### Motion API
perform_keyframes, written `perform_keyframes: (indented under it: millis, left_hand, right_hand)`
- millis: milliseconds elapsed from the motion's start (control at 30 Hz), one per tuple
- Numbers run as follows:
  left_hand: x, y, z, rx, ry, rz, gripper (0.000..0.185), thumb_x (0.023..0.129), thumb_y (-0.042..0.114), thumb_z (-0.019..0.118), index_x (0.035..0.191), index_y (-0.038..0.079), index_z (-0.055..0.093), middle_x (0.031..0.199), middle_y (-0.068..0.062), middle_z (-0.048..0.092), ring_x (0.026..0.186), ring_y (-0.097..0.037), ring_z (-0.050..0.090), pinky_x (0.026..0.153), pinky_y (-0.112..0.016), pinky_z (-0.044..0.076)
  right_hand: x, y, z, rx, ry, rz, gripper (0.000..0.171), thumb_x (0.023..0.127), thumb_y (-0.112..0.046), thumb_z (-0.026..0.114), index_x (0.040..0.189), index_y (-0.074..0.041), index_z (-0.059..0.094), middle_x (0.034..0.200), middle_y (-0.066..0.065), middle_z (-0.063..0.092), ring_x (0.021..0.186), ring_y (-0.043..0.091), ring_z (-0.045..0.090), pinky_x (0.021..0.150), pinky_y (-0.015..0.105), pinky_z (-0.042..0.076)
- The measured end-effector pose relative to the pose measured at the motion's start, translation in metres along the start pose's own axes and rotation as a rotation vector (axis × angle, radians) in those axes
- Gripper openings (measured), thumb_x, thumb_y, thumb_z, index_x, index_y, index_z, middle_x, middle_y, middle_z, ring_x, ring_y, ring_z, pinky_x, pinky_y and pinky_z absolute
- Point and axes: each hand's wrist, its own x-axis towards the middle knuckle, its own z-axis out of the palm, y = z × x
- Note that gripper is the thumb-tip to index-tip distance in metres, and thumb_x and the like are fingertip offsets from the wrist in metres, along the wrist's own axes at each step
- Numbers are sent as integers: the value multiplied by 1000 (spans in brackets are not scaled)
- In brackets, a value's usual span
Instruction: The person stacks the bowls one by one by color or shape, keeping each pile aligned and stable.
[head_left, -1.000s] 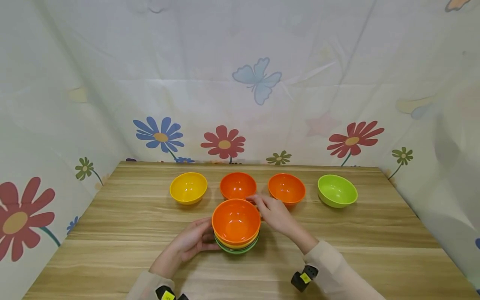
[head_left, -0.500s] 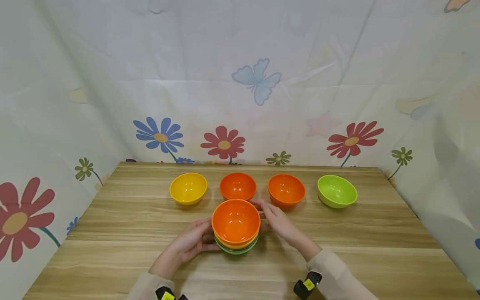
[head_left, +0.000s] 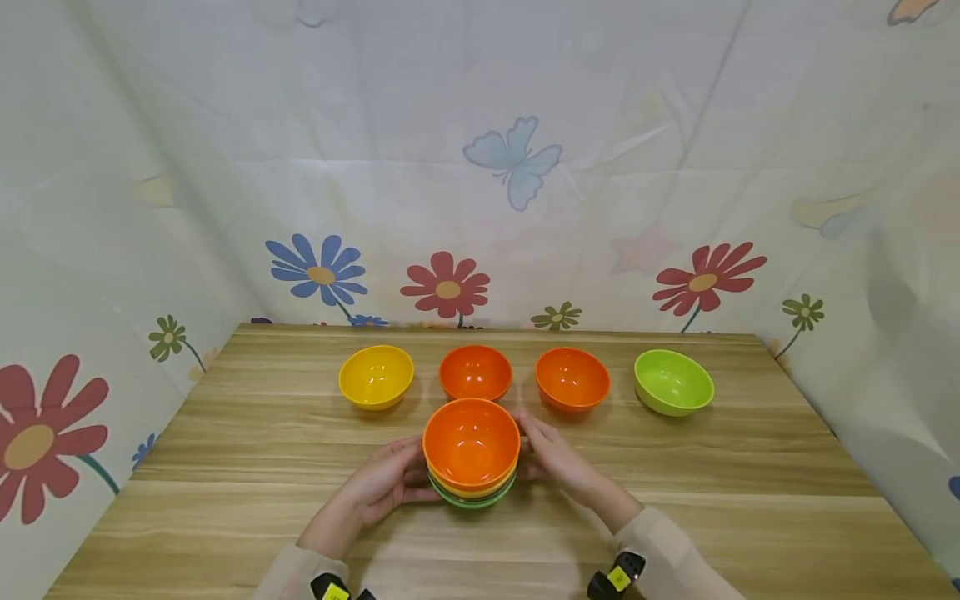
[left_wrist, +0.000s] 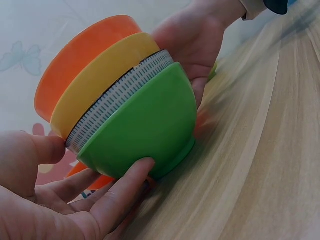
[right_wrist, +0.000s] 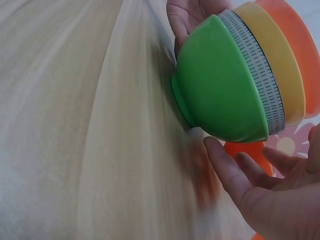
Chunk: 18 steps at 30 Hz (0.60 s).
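I see the stack of nested plastic bowls [head_left: 472,454] on the wooden table [head_left: 225,450] between my left hand [head_left: 382,483] and right hand [head_left: 558,458]; a row of four round plastic bowls [head_left: 525,379] lies beyond both.

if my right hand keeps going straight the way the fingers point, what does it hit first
Most likely the stack of bowls. The right hand sits just beside it, fingers aimed at the green bottom bowl, though the wrist view leaves unclear whether they already touch.
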Motion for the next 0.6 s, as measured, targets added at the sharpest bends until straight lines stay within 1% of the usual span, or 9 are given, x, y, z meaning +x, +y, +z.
perform_keyframes:
  millis: [67,133,267,367,467,600]
  left_hand:
    - [0,0,0,0,0,2,52,98,31,41,139,-1,34,122,-13,58,102,-21,60,86,-46,51]
    - [-1,0,0,3,-2,5,52,99,30,41,139,-1,34,122,-13,58,102,-21,60,86,-46,51]
    - [-1,0,0,1,-4,6,52,99,30,40,139,-1,34,121,-12,58,102,-21,60,86,-46,50]
    - [0,0,0,0,0,3,52,98,30,41,139,-1,34,122,-13,58,102,-21,60,86,-46,50]
    - [0,0,1,1,2,1,52,98,31,41,140,-1,34,123,-13,57,102,-21,60,87,-46,50]
    - [0,0,1,3,1,3,52,98,30,41,139,-1,34,122,-13,57,102,-21,60,87,-46,50]
  right_hand:
    - [0,1,0,16,-3,9,62,101,-41,23,138,9,27,135,31,40,118,38,49,84,45,51]
    - [-1,2,1,28,-13,10,63,101,-41,23,138,10,27,134,31,40,116,37,50,84,46,51]
    - [-2,4,1,49,-41,4,59,101,-38,25,135,11,31,129,29,46,107,28,56,85,46,51]
    - [-4,6,1,53,-56,-3,58,101,-37,27,133,12,34,124,26,50,102,21,56,84,45,51]
    - [-5,7,2,61,-69,-10,59,101,-37,28,133,12,33,124,25,49,103,20,55,84,46,51]
    - [-5,8,2,83,-89,-25,58,101,-36,27,135,11,30,130,26,44,106,20,53,86,48,50]
